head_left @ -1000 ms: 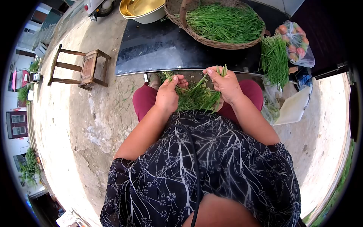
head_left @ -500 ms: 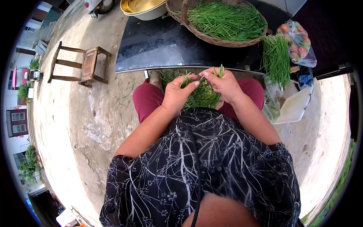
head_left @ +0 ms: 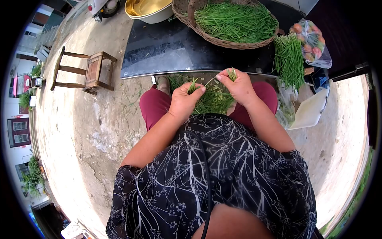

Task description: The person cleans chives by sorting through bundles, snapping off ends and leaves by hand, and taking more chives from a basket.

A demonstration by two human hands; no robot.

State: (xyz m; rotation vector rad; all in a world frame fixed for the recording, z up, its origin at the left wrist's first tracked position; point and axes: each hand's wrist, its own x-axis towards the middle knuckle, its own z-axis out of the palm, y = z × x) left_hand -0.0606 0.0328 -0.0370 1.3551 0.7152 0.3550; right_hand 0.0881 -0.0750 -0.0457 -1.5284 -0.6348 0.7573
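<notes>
My left hand (head_left: 184, 102) pinches a few green chives (head_left: 192, 86), their tips poking up past the thumb. In my right hand (head_left: 240, 88) are more chives (head_left: 231, 74), gripped between thumb and fingers. A thin pale stalk (head_left: 211, 81) spans the gap between the two hands. Below them, between my knees, lies a loose heap of green stalks and pale trimmings (head_left: 213, 101), partly hidden by my hands. Whatever holds this heap cannot be made out.
A dark table (head_left: 159, 59) stands in front, bearing a wicker basket (head_left: 234, 45) of chives, a gold-lined basin (head_left: 153, 16), a chive bundle (head_left: 289, 59) and a plastic bag of reddish fruit (head_left: 312, 44). A wooden chair (head_left: 92, 71) is at left, a white container (head_left: 312, 111) at right.
My hands have moved slightly apart, and the pale stalk now shows stretched between them. Both still hold chives. The view has shifted slightly.
</notes>
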